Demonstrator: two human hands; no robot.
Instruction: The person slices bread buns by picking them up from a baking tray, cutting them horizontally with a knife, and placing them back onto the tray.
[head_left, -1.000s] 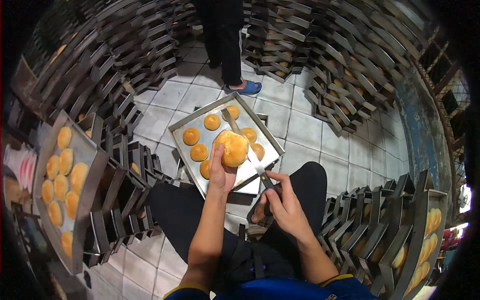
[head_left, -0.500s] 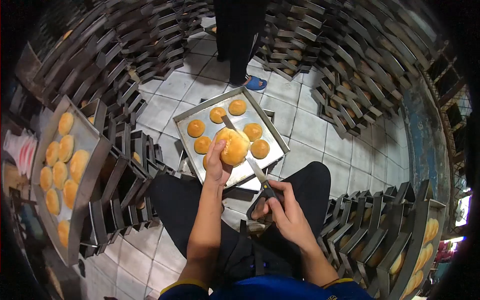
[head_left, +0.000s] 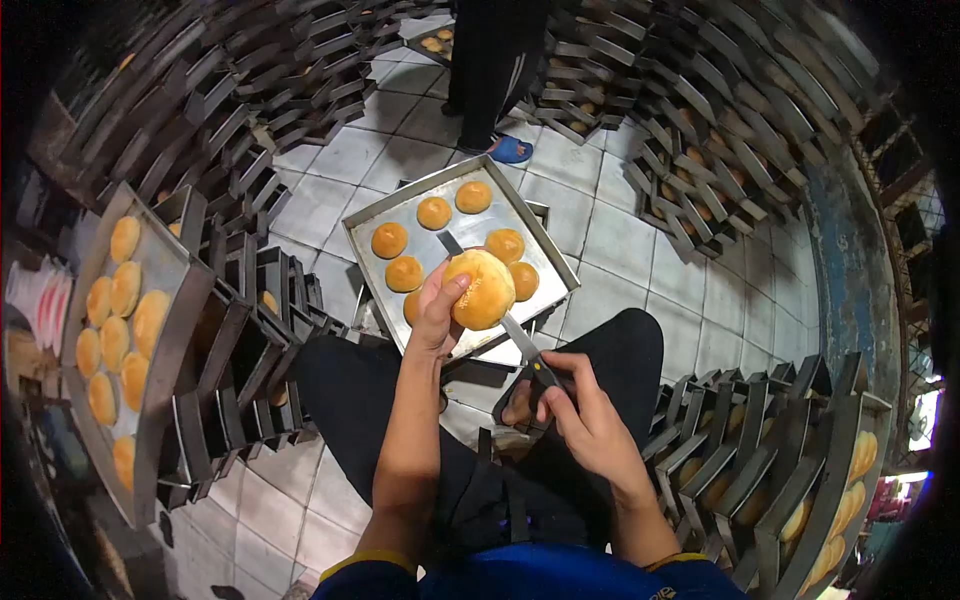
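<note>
Left hand (head_left: 437, 312): closed about a round golden bun (head_left: 482, 292), which is held up above the tray, thumb laid on the browned face, the other fingers mostly hidden behind. Right hand (head_left: 588, 415): curled around the black handle of a knife (head_left: 547, 374), thumb and forefinger set along it. The blade is angled away from the right hand, forward and leftward, to the bun; its far end is seen beyond the bun, past the left fingertips. Whether the bun is pierced or only passed behind cannot be told.

Beneath and ahead of the left hand, a square metal tray (head_left: 548, 287) is seen, with seven buns showing, one (head_left: 412, 306) partly covered by that hand. Two more, just beyond the held bun, are placed on its right side.

Well to the left of the left hand, a tilted tray (head_left: 160, 258) is loaded with nine buns. To the right of the right hand, trays are stacked (head_left: 745, 465), buns visible between them. Far ahead of both hands, beyond the square tray, another person's dark trouser legs (head_left: 490, 75) and a blue slipper (head_left: 512, 150) are noted on pale floor tiles (head_left: 625, 265).
</note>
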